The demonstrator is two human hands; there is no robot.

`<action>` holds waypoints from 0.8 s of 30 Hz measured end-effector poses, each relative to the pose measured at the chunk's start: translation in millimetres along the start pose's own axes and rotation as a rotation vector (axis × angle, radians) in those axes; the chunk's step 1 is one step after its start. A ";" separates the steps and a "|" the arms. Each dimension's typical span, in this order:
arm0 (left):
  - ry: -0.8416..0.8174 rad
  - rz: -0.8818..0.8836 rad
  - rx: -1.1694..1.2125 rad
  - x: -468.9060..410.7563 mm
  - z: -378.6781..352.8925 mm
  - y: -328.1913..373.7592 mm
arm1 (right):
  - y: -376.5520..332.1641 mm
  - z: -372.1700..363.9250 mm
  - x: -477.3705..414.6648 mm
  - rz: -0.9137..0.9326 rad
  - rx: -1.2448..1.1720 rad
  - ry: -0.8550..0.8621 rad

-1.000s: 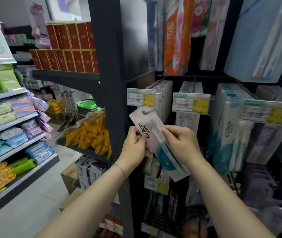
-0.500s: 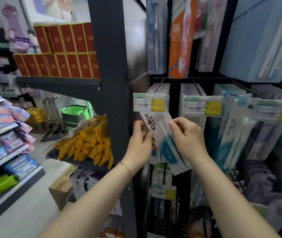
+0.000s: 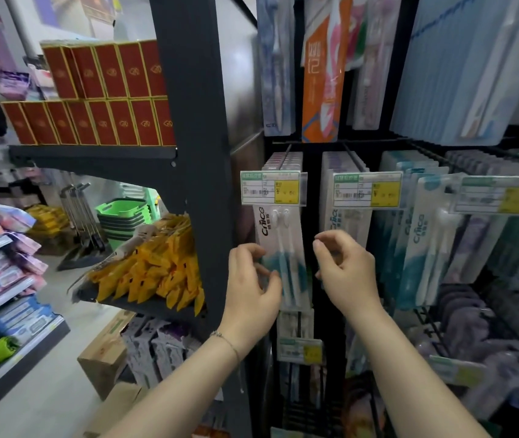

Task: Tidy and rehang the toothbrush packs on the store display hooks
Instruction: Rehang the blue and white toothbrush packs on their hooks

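Toothbrush pack (image 3: 285, 245), tilted in 2 hands 0.5 s ago, now hangs upright under price tag (image 3: 273, 188), frame centre. Left hand (image 3: 251, 279) apparently pinches its edge; right hand (image 3: 343, 267) released, loosely curled, empty. Reads "Cnice".

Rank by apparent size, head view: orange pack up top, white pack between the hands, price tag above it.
1. orange pack, cut off at top
2. white pack, nearly equal; left hand covers part, so unsure
3. price tag, clearly smallest
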State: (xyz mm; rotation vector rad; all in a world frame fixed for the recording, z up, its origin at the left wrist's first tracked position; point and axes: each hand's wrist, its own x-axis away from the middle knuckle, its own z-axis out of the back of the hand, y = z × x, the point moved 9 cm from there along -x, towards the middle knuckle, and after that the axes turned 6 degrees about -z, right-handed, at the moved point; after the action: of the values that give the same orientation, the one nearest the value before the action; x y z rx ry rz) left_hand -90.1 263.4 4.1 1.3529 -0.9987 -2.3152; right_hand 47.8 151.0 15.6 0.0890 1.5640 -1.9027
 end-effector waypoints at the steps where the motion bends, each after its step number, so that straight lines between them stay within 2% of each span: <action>1: -0.003 -0.037 -0.016 1.5 -1.1 3.7 | 1.6 7.0 2.1 0.004 -0.003 0.026; 4: -0.074 -0.114 -0.044 1.8 -13.5 15.4 | 9.6 31.1 6.0 0.007 -0.023 0.140; 10: -0.277 -0.081 -0.031 -7.9 -56.9 30.9 | 26.2 61.8 1.1 0.000 0.044 0.288; 16: -0.334 0.024 0.003 -30.8 -94.2 36.4 | 32.7 57.5 -17.1 0.003 0.088 0.161; 24: -0.293 0.062 0.063 -46.8 -113.2 38.2 | 28.1 49.9 -32.8 0.162 0.023 0.043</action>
State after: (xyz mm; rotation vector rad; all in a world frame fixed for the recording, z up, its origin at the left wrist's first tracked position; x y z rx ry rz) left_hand 26.3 213.5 24.3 1.0043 -1.1891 -2.5012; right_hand 105.4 119.1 20.5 0.2607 1.5154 -1.8028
